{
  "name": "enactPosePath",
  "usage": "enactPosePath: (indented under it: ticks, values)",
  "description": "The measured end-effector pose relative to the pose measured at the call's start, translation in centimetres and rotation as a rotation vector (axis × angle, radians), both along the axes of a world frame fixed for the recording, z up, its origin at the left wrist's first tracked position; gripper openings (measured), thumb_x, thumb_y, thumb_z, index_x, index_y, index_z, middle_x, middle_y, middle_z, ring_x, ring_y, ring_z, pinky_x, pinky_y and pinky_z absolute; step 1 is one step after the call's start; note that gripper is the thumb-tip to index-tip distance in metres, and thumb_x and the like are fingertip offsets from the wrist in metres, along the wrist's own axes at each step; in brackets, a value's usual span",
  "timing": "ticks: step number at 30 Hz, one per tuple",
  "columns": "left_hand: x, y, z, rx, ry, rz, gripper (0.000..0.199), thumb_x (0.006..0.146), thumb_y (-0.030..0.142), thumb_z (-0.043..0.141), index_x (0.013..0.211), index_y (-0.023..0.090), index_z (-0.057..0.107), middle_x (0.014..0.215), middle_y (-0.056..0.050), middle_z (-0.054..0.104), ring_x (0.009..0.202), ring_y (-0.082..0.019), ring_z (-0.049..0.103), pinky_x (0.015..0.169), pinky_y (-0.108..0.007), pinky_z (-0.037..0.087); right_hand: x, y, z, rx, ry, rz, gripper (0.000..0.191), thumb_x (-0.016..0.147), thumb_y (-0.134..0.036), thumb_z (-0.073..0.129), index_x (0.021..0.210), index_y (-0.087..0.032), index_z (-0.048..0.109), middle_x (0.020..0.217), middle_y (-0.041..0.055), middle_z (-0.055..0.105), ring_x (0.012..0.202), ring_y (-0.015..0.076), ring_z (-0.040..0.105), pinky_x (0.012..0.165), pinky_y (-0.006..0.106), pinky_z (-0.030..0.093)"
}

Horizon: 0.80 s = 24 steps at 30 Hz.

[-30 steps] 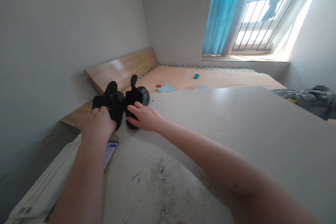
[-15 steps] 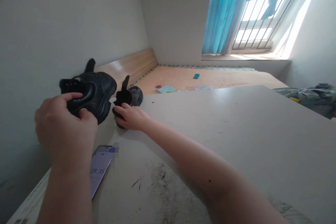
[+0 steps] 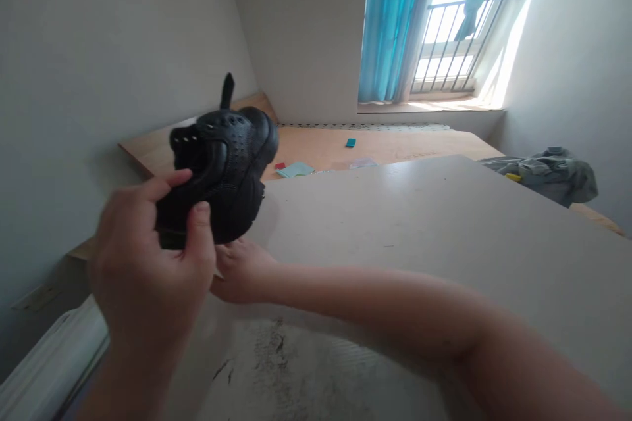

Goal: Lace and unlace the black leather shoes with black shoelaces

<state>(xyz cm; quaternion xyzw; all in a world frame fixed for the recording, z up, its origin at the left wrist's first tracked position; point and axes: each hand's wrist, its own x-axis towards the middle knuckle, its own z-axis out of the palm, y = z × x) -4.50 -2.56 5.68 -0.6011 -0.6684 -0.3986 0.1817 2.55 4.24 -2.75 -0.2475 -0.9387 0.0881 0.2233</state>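
A black shoe with a strap sticking up is raised above the left part of the white table. My left hand pinches it at the heel opening, thumb outside and index finger at the inner edge. Behind and below this shoe, my right hand reaches in low over the table. Its fingertips are hidden by the shoe and my left hand, so what it holds cannot be seen. The second black shoe does not show.
Past the table lies a wooden surface with a teal item, a pale green sheet and a small red piece. Grey-green cloth is at the right. A wall borders the left.
The view has shifted. My left hand and its shoe have moved right, now covering the second shoe's place. My right hand has come lower and nearer. The phone no longer shows.
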Motion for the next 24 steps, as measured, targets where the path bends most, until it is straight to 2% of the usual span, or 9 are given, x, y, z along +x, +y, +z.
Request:
enactPosePath:
  ticks: [2,3,5,7,9,12,15,19,24]
  values:
    - [1.6,0.0,-0.3,0.060,0.101,-0.076,0.035,0.093,0.033,0.048,0.126,0.021,0.053,0.111,-0.009,0.060,0.109,-0.030,0.059,0.094,-0.042,0.050,6.1,-2.6,-0.3,0.055,-0.009,0.208,0.026,0.091,-0.027,0.050,0.115,-0.023,0.061,0.117,-0.0001,0.065,0.104,0.0139,0.059,0.082,0.024,0.051]
    - [2.3,-0.1,-0.5,0.067,0.136,-0.112,0.033,0.094,0.031,0.048,0.125,0.021,0.053,0.106,-0.008,0.061,0.105,-0.029,0.061,0.092,-0.040,0.050,9.2,-4.0,-0.2,0.174,0.008,0.300,0.020,0.090,-0.025,0.050,0.104,-0.022,0.065,0.107,-0.0004,0.067,0.094,0.0160,0.060,0.072,0.028,0.051]
    - [3.4,-0.1,-1.0,0.043,0.180,-0.188,0.030,0.095,0.026,0.048,0.124,0.022,0.053,0.100,-0.007,0.062,0.100,-0.026,0.063,0.087,-0.036,0.050,14.6,-6.1,0.4,0.390,0.082,0.342,0.018,0.091,-0.022,0.050,0.081,-0.019,0.064,0.078,0.0006,0.065,0.072,0.0161,0.057,0.057,0.029,0.046]
    - [4.3,-0.3,-1.6,0.021,0.206,-0.250,0.027,0.095,0.023,0.048,0.121,0.022,0.053,0.098,-0.006,0.063,0.096,-0.024,0.064,0.084,-0.034,0.050,18.4,-7.1,1.4,0.472,0.158,0.248,0.015,0.091,-0.016,0.049,0.085,-0.016,0.063,0.082,0.0036,0.067,0.080,0.0174,0.060,0.065,0.030,0.049]
    - [5.0,-0.6,-2.1,0.006,0.245,-0.329,0.024,0.094,0.020,0.049,0.117,0.023,0.053,0.095,-0.004,0.064,0.091,-0.022,0.064,0.079,-0.032,0.050,20.6,-6.7,2.3,0.354,0.295,0.007,0.016,0.089,-0.010,0.047,0.093,-0.016,0.061,0.089,0.0062,0.067,0.088,0.0182,0.061,0.074,0.032,0.051]
    - [6.0,-1.1,-2.7,-0.016,0.313,-0.466,0.019,0.092,0.014,0.048,0.109,0.023,0.052,0.088,-0.003,0.065,0.081,-0.019,0.064,0.068,-0.029,0.048,21.9,-4.5,2.7,0.118,0.533,-0.324,0.018,0.091,-0.007,0.045,0.095,-0.020,0.059,0.090,0.0052,0.063,0.086,0.0147,0.061,0.075,0.029,0.051]
    - [6.7,-1.6,-3.0,-0.020,0.353,-0.568,0.012,0.091,0.011,0.048,0.093,0.022,0.053,0.075,0.000,0.061,0.066,-0.018,0.060,0.056,-0.029,0.042,22.1,-2.5,1.7,-0.061,0.625,-0.462,0.012,0.094,-0.020,0.048,0.100,-0.022,0.059,0.096,0.0054,0.063,0.088,0.0153,0.062,0.072,0.028,0.053]
    - [7.4,-2.2,-3.1,-0.037,0.376,-0.782,0.017,0.091,0.011,0.049,0.080,0.020,0.058,0.065,0.001,0.056,0.055,-0.016,0.052,0.048,-0.029,0.034,21.7,-2.1,-0.2,-0.326,0.610,-0.448,0.024,0.096,-0.036,0.049,0.117,-0.026,0.053,0.117,0.0077,0.058,0.103,0.0190,0.062,0.082,0.035,0.057]
    - [7.7,-2.7,-4.0,-0.207,0.120,-1.176,0.014,0.090,0.015,0.055,0.080,0.016,0.065,0.065,0.000,0.063,0.054,-0.011,0.057,0.048,-0.024,0.036,21.1,-3.2,-1.3,-0.391,0.548,-0.321,0.034,0.099,-0.038,0.044,0.133,-0.034,0.041,0.128,0.0059,0.049,0.113,0.0178,0.054,0.092,0.036,0.053]
